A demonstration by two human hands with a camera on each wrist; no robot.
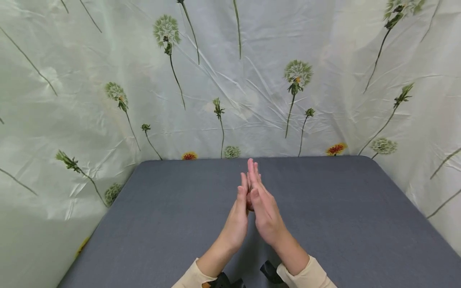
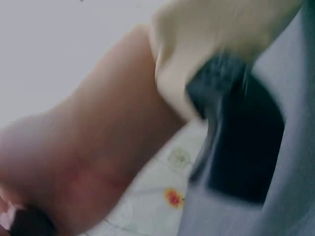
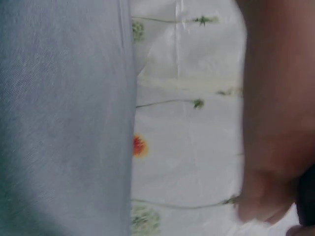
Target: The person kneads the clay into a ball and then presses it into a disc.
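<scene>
The left hand [image 1: 237,218] and right hand [image 1: 264,208] press flat together, fingers straight, over the grey bench [image 1: 342,224]. A small dark-red thing [image 1: 249,202] shows between the palms; if they part, it would likely drop onto the bench.

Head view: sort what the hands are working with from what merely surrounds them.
In hand:
- left hand and right hand, palms pressed together with straight fingers
- a small dark reddish thing between the palms, too hidden to identify

Just surroundings:
- grey table
- dandelion-print sheet hung behind and at the sides
</scene>
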